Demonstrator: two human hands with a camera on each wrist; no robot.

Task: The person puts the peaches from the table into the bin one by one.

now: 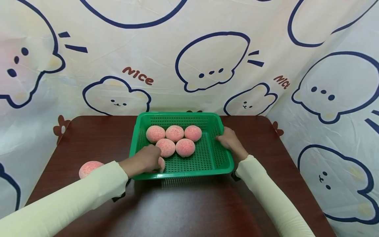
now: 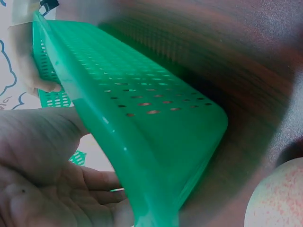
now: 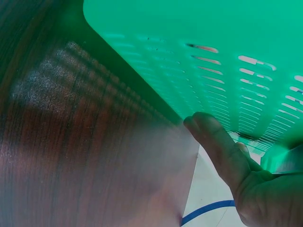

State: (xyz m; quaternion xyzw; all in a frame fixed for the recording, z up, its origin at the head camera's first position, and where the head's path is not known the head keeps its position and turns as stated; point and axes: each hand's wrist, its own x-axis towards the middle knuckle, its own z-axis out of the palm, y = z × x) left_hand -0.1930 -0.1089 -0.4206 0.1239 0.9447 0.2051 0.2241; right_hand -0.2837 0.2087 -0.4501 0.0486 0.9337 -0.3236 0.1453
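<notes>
A green plastic basket (image 1: 189, 173) with slotted walls stands on the table, holding several pink peaches (image 1: 185, 147) in its left and middle part. My left hand (image 1: 147, 159) reaches over the rim into the front left corner and holds a peach (image 1: 161, 164), mostly hidden behind the fingers. In the left wrist view, the left palm (image 2: 42, 175) faces the basket wall (image 2: 156, 127), fingers inside the rim. My right hand (image 1: 231, 140) grips the right wall; the right wrist view shows fingers (image 3: 220, 146) against the outside of the slotted wall.
Another peach (image 1: 89, 168) lies on the dark wooden table (image 1: 189, 204), left of the basket and partly behind the left sleeve. A white cloth (image 1: 165, 59) with cartoon outlines hangs behind the table and at both sides.
</notes>
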